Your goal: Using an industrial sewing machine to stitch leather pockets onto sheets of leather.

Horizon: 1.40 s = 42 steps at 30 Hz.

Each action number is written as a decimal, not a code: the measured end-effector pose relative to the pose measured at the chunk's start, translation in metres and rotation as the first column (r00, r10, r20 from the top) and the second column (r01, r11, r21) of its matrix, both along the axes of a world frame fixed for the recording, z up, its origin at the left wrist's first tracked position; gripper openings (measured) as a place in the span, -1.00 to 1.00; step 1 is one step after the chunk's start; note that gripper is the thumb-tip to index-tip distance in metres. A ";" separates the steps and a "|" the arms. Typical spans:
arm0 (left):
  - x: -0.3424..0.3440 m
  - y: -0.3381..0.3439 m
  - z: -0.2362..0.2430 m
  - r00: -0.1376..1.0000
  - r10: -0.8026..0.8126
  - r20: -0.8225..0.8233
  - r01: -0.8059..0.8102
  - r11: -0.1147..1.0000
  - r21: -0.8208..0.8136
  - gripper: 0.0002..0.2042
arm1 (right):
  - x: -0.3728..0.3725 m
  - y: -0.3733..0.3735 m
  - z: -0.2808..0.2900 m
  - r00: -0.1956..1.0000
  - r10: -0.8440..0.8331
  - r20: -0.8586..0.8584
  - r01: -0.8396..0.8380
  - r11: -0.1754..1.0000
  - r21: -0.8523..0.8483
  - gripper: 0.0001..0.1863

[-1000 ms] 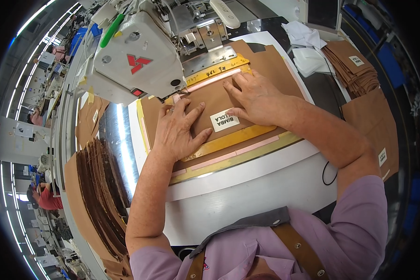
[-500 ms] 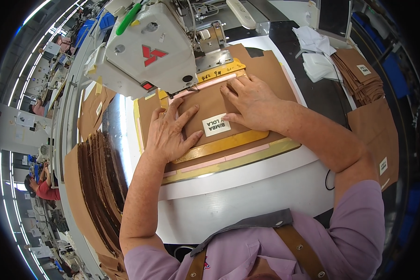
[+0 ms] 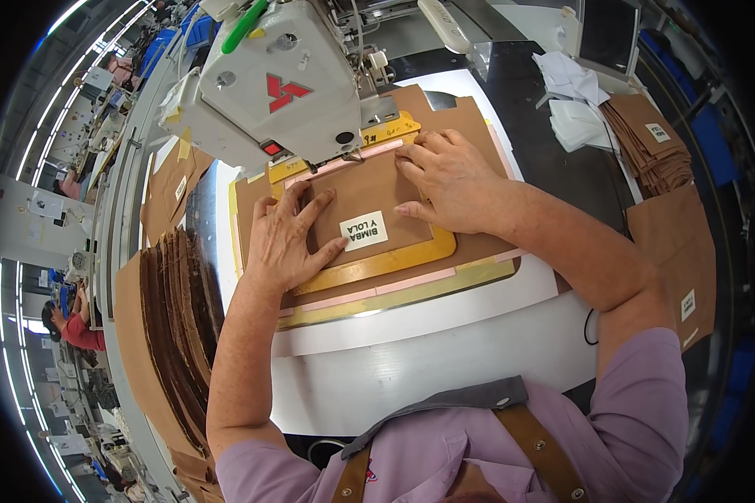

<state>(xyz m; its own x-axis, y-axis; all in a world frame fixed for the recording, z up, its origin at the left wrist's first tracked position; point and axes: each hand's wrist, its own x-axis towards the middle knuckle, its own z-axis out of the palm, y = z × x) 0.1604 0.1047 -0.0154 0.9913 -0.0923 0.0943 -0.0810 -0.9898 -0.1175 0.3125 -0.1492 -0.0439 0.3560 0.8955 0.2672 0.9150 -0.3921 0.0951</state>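
A brown fabric panel with a white label lies inside a yellow clamp frame under the head of a white sewing machine. My left hand presses on the panel's left side, fingers spread, thumb tip at the label's edge. Across from it, my right hand rests on the right side near the frame's upper corner, fingers bent but apart and thumb stretched out. Neither hand grips anything. The needle area sits just beyond the panel's upper edge, between my hands.
Brown panels stand in a thick stack at the left. Another brown pile and white cloth pieces lie at the right, below a dark screen. A person in red sits far left.
The clamp frame with the panel has shifted left under the machine head. My left hand has moved left with it; my right hand stays nearly in place, its thumb now off the label.
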 end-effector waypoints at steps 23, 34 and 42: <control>0.011 0.000 0.010 0.990 0.132 -0.051 -0.129 0.990 0.054 -0.42 | -0.017 0.032 -0.005 0.984 0.063 -0.166 -0.041 0.990 0.132 -0.30; 0.042 -0.025 -0.023 0.980 -0.171 0.103 0.195 0.927 -0.319 -0.45 | 0.016 0.018 -0.007 0.935 0.232 -0.267 -0.124 0.922 0.366 -0.65; 0.040 -0.017 -0.039 0.972 -0.162 0.170 0.218 0.892 -0.397 -0.36 | -0.009 0.020 0.011 0.823 0.487 -0.293 -0.363 0.847 0.388 -0.88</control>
<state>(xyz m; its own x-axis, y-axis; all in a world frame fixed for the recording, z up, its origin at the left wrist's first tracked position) 0.2004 0.0882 -0.0540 0.9352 -0.2028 0.2904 -0.2841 -0.9190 0.2733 0.3033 -0.1297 -0.0334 0.0842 0.8748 0.4770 0.9367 0.0937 -0.3372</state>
